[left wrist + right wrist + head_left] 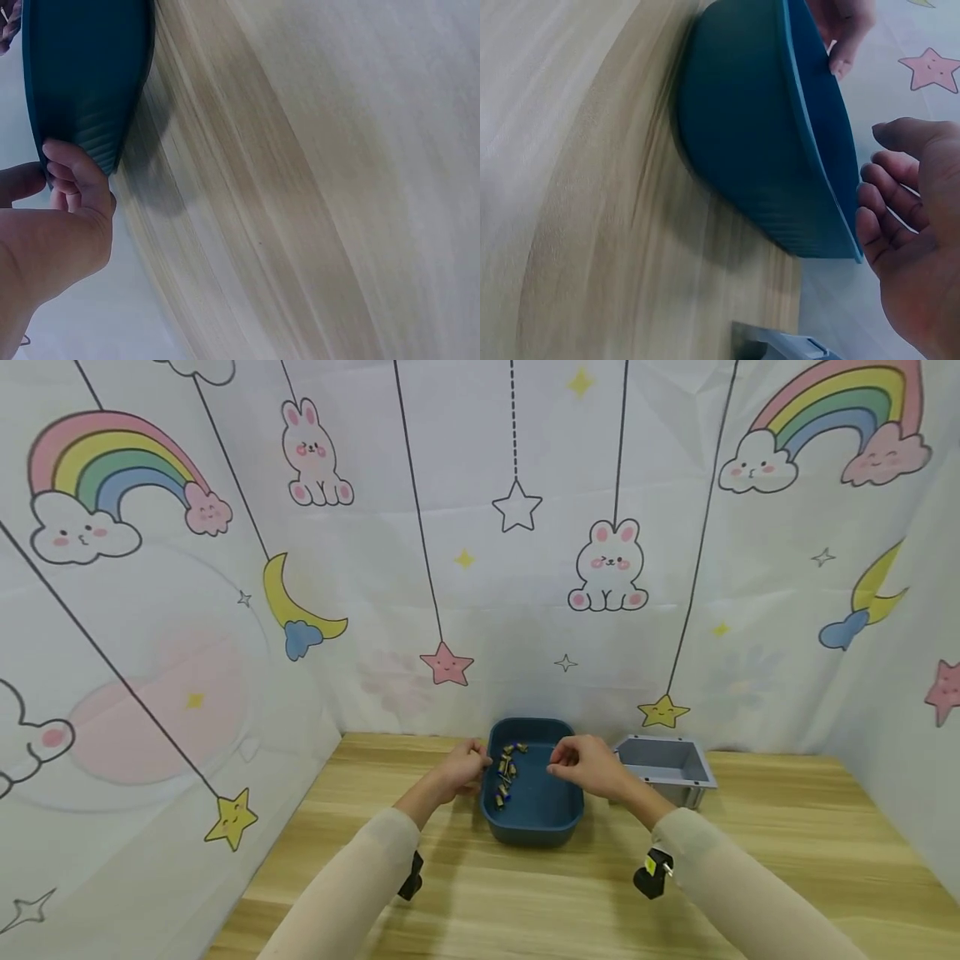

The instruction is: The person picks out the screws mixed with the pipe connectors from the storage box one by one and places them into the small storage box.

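A dark blue plastic bin (534,837) stands on the wooden table. Several small gold-coloured pieces with blue parts (502,796) lie along the left side of its floor; their exact kind is too small to tell. At the bin's left rim is my left hand (461,768), and in the left wrist view its thumb and fingers (79,169) pinch that rim. My right hand (588,766) hovers over the bin's right rim. In the right wrist view its fingers (889,191) are loosely bent, the thumb stands apart from them, and nothing shows between them.
To the right of the bin, behind my right forearm, stands a grey rectangular box (678,795). A white printed cloth (525,635) hangs along the back and sides of the wooden table (540,902).
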